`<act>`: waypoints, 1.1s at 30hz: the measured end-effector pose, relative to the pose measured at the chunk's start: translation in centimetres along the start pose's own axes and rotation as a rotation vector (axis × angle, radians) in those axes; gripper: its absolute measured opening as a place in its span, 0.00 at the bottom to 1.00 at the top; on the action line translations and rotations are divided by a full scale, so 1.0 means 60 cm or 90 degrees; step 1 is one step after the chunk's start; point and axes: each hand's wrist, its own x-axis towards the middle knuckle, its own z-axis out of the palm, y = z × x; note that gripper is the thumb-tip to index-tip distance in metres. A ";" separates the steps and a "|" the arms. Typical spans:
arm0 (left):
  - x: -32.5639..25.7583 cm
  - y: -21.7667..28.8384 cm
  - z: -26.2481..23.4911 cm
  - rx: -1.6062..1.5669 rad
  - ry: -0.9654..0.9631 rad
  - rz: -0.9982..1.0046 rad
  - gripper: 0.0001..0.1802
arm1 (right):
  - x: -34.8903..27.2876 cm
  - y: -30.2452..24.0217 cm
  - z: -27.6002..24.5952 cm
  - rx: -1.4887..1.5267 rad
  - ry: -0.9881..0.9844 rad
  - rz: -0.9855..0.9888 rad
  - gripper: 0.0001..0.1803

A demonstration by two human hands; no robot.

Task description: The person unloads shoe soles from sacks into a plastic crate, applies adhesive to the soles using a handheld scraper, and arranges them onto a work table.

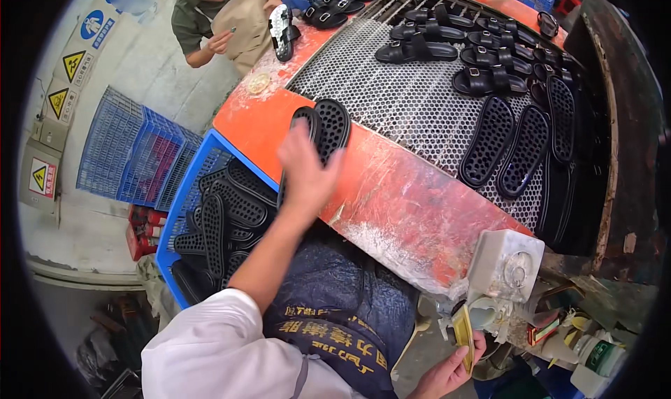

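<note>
My left hand [307, 172], smeared by motion, is over a pair of black shoe soles with rows of holes at the orange table's edge. The right sole [333, 127] shows beside my thumb; my hand partly covers the left sole [305, 116]. Whether my fingers grip it cannot be made out. Low on the right, my right hand [451, 371] is closed around a flat yellow tool [463, 332], its working end unclear. Beside my left forearm, a blue crate [168, 248] holds several black soles [213, 231].
Several black sandals [493, 60] and perforated soles [524, 151] lie on a metal mesh [391, 98] beyond the orange tabletop [391, 179]. A white block-shaped container [507, 262] stands at its near right corner. Across the table, another person [227, 21] handles a sandal [283, 32].
</note>
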 end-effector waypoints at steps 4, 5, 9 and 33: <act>0.020 -0.133 -0.111 -0.215 -0.310 -0.377 0.64 | -0.001 0.070 0.014 0.091 -0.076 -0.054 0.21; 0.026 -0.118 -0.131 -0.315 -0.366 -0.459 0.64 | 0.000 0.072 0.014 0.094 -0.087 -0.055 0.21; -0.002 -0.195 -0.046 -0.157 -0.219 -0.310 0.56 | -0.004 0.084 -0.003 0.072 -0.045 -0.054 0.21; -0.088 0.114 -0.051 -0.165 -0.364 0.168 0.54 | 0.037 0.089 -0.023 -0.324 0.063 -0.125 0.15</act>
